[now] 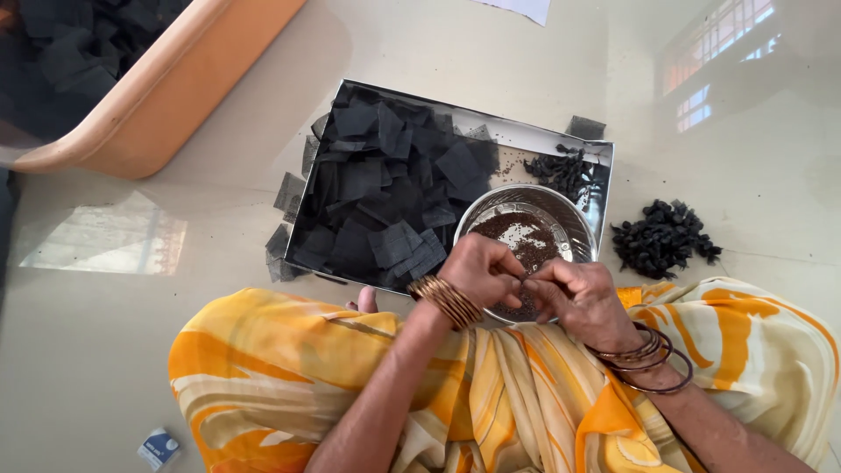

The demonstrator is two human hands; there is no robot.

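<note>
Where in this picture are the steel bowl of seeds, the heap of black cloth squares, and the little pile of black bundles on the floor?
steel bowl (pixel 574 219): head view, on its bare inner wall at the right.
black cloth squares (pixel 385 188): head view, middle of the heap in the tray.
pile of black bundles (pixel 663 238): head view, centre of the pile on the floor.

Floor (pixel 131 350): we see a pale, glossy surface, window light reflected at upper right.
Tray (pixel 561 140): shallow, rectangular, white-rimmed; sits flat on the floor ahead of our knees.
Loose squares (pixel 289 193): we count a few dark squares off the tray's left edge, touching it; one more (pixel 585 128) at its far right corner.
Pile (pixel 663 236): small dark twisted pieces heaped on the floor, just right of the tray.
Tub (pixel 175 88): orange rim, upper left, apart from the tray.
Packet (pixel 159 448): small, blue-white, lower left.
Paper (pixel 526 9): white, top edge.
</note>
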